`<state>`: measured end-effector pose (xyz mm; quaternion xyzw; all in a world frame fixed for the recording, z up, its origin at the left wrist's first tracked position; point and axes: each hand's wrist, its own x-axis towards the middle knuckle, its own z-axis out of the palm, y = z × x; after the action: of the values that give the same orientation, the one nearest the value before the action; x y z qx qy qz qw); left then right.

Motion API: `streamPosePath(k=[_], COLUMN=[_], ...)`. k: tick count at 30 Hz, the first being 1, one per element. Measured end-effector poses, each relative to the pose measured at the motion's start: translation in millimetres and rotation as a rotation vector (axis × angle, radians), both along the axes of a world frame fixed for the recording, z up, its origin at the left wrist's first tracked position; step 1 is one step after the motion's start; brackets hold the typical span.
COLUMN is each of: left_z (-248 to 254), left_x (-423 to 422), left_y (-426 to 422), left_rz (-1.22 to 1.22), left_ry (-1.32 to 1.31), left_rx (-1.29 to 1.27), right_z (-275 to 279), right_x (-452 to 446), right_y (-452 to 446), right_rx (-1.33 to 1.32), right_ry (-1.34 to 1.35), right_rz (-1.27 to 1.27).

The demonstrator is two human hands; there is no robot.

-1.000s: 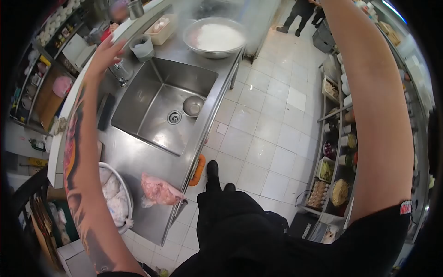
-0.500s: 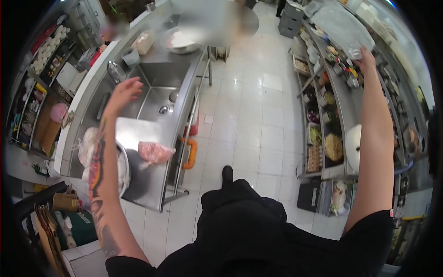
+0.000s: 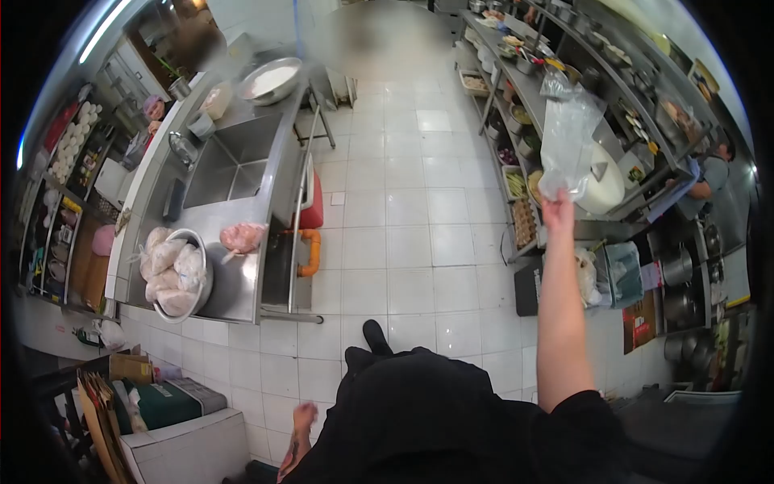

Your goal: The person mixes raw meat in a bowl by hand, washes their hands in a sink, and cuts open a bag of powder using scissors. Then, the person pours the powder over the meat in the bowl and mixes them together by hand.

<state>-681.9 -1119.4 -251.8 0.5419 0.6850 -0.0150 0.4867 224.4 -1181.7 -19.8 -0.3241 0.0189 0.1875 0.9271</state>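
Note:
My right hand (image 3: 556,211) is stretched out at the right, its fingers closed on the end of a clear plastic bag (image 3: 571,137). The bag extends away from the hand, over the front edge of the right-hand counter and beside a large white round container (image 3: 603,184). Low by my body, my left hand (image 3: 305,416) hangs over the floor, away from any object; its fingers are too blurred to read. On the steel sink counter at the left lies a bag of pink raw meat (image 3: 243,237). A metal bowl (image 3: 205,278) beside it holds several bagged pale portions.
The steel sink (image 3: 234,165) is at the left, with a wide bowl of white contents (image 3: 272,81) beyond it. An orange pipe (image 3: 310,252) juts out under the counter. Shelves of food (image 3: 516,181) line the right side. A person (image 3: 709,181) stands at the far right.
My left hand has dropped from beside the sink to near my body. My right hand has come down and inward with the plastic bag. The whole view has shifted.

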Motion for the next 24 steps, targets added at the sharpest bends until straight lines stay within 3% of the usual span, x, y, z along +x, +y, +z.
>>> streamPosePath(k=[1,2,3,5,6,9,10,12,13,14,16,17,19,21,22,24], left_z=[-105,-133,-90,-43,-34,-20,-19,3,-36,11,21,58,115,163,175,142], left_x=[-92,-129,-150,-137,-127,-87,-66,-4,-20,44,96,139,214,275,297,309], left_y=[-51,-91,-132,-151,-144,-89,-57,10,68,87,158,174,169,145,131,128], left_rz=[-0.634,-1.224,-0.728,-0.456,-0.438,-0.417,-0.404,-0.371,-0.729,-0.498,-0.631,-0.674,-0.621,-0.596,-0.639,-0.726], left_ry=[0.276,0.511,0.345,0.239,0.197,0.138,0.128,0.146,-0.034,0.195,-0.038,-0.025,-0.408,-0.401,-0.429,-0.443], left_rx=[0.044,0.259,-0.049,-0.222,-0.254,-0.292,-0.283,-0.203,0.020,0.014,0.307,0.360,0.470,0.437,0.471,0.462], right_z=[-16,-37,-71,-93,-109,-137,-138,-144,-153,-167,-178,-190,-216,-219,-217,-217], right_x=[-17,-29,-36,-71,-80,-98,-97,-105,-109,-110,-119,-125,-138,-156,-156,-147], right_y=[-23,-50,-83,-144,-180,-275,-306,-355,-377,-396,-429,-441,-468,-483,-488,-502], right_rx=[0.022,0.039,0.002,-0.080,-0.098,-0.383,-0.361,-0.738,-0.720,-0.672,-0.567,-0.556,-0.527,-0.562,-0.585,-0.586], right_ry=[0.064,0.136,0.130,0.166,0.121,0.190,0.190,0.270,0.280,0.301,0.343,0.350,0.403,0.435,0.460,0.448], right_rz=[0.026,0.043,0.055,0.076,0.125,-0.042,-0.099,-0.202,-0.234,-0.297,-0.401,-0.418,-0.456,-0.522,-0.566,-0.589])
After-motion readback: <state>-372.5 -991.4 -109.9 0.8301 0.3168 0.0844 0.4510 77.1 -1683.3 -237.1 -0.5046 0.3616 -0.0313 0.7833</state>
